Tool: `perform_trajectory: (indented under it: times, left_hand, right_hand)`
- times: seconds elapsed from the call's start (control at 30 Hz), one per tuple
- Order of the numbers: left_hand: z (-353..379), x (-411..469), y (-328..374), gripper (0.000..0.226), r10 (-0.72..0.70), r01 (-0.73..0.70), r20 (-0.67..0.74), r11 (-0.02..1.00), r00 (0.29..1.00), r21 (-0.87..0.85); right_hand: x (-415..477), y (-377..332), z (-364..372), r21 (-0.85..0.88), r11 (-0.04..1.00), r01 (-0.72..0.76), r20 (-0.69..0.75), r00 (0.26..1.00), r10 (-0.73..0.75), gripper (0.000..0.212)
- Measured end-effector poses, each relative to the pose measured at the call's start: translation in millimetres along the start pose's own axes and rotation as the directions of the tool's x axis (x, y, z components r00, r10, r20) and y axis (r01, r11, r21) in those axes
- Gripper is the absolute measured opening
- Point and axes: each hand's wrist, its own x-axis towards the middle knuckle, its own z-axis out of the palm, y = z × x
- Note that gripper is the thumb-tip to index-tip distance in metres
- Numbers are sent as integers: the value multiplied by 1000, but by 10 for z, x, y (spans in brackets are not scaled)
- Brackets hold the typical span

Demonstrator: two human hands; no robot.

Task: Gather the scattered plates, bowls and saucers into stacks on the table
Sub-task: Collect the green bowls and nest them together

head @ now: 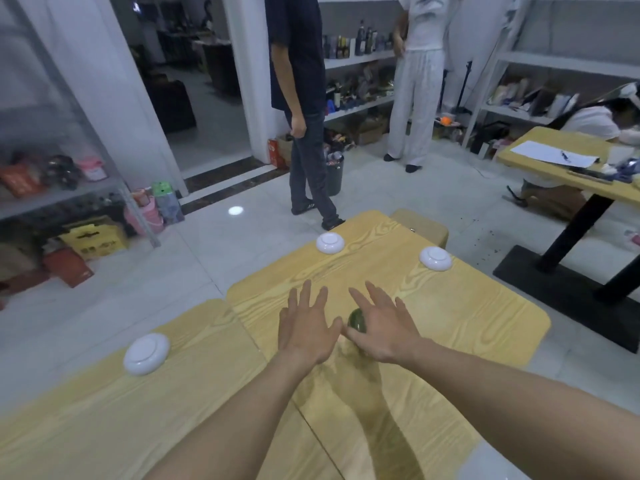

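Three white dishes lie upside down on the wooden table (467,317): one at the far edge (330,242), one at the far right (435,258), and a larger one near the left edge (147,353). A small dark green bowl (357,321) sits in the middle, mostly hidden under my right hand. My left hand (306,327) hovers flat with fingers spread, just left of the green bowl. My right hand (384,329) stretches over the green bowl with straight fingers; I cannot tell whether it touches it.
Two people stand on the tiled floor beyond the table's far edge. A wooden stool (424,225) stands at the far corner. A second table (568,161) with papers is at the right, a person crouching behind it. Shelves with clutter line the walls.
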Motion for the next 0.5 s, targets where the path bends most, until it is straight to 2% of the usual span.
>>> perform_trajectory:
  times: [0.13,0.5]
  left_hand:
    - [-553,-537,-501,70,-14,26,-109,993,994,112]
    - [-1531,-2533,-2292,70,-178,226,-275,961,945,156]
  right_hand:
    - [-280,-710,-246,-182,977,114,-31,992,-122,85]
    - [-1452,-2908,-80,-236,934,268,-130,944,-303,87]
